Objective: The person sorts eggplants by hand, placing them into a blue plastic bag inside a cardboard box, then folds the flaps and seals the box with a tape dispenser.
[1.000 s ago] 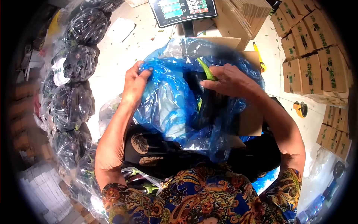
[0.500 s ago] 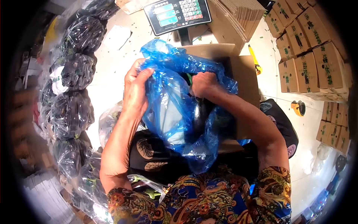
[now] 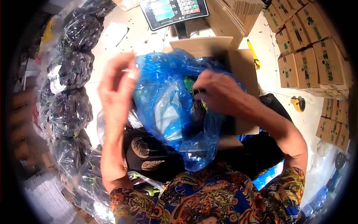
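Note:
A crumpled translucent blue plastic bag (image 3: 160, 97) lines and spills over an open cardboard box (image 3: 244, 84). Through the bag's mouth I see dark, glossy vegetables (image 3: 197, 112) with green tops, probably eggplants. My left hand (image 3: 117, 84), smeared by motion, is just off the bag's left edge, with thumb and fingers apart and nothing seen in them. Over the bag's mouth, my right hand (image 3: 216, 91) is closed with its knuckles up. A small dark piece shows below its fingers, too blurred to name.
Clear bags of dark vegetables (image 3: 71, 115) line the left side. A digital scale display (image 3: 173, 13) stands behind the box, beside stacked flat cardboard (image 3: 238, 16). Printed cartons (image 3: 305, 56) are piled at right. A yellow-handled tool (image 3: 254, 56) and a tape roll (image 3: 298, 103) lie on the floor.
My left hand has let go of the blue bag and moved left. My right hand has shifted slightly right and down. The bag's upper edge has sagged.

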`<act>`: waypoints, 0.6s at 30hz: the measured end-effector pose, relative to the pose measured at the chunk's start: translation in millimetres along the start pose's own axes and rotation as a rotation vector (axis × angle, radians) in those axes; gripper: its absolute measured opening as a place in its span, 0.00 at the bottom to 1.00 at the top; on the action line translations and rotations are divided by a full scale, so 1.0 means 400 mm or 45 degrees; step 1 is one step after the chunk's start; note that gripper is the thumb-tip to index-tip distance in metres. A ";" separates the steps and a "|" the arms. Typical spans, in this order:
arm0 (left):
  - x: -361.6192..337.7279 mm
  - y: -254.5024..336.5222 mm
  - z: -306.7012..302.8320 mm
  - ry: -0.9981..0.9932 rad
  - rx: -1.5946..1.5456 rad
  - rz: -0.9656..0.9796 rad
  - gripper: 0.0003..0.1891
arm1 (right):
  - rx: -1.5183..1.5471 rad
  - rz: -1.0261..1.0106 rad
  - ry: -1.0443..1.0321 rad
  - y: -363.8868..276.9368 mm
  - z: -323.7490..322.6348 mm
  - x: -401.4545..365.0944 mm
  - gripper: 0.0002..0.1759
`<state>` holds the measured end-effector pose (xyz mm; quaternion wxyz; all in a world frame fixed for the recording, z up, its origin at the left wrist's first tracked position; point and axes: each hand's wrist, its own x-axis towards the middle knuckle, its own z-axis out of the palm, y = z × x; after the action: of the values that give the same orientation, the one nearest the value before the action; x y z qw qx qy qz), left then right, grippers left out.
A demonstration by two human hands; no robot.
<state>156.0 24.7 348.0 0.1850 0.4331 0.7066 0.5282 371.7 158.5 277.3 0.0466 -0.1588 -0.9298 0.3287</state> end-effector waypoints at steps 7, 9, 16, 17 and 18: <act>0.008 -0.194 0.022 -0.804 0.093 -0.275 0.32 | -0.245 0.356 -0.072 0.108 -0.019 -0.035 0.15; -0.045 -0.239 0.076 -0.957 -0.222 -0.563 0.14 | 0.021 0.270 -0.395 0.127 0.046 -0.058 0.10; -0.126 -0.017 0.164 -1.275 -0.059 0.219 0.16 | 0.426 0.222 -0.535 0.003 -0.051 -0.197 0.17; -0.083 -0.009 0.121 -1.524 0.137 0.112 0.23 | 0.144 0.254 -0.484 0.004 -0.086 -0.220 0.21; -0.082 0.011 0.106 -1.408 0.198 -0.040 0.28 | -0.129 0.287 -0.434 0.006 -0.110 -0.243 0.25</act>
<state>206.6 23.2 329.7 0.5034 0.6476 0.5475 0.1659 472.7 154.6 311.7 -0.1564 -0.2062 -0.9159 0.3068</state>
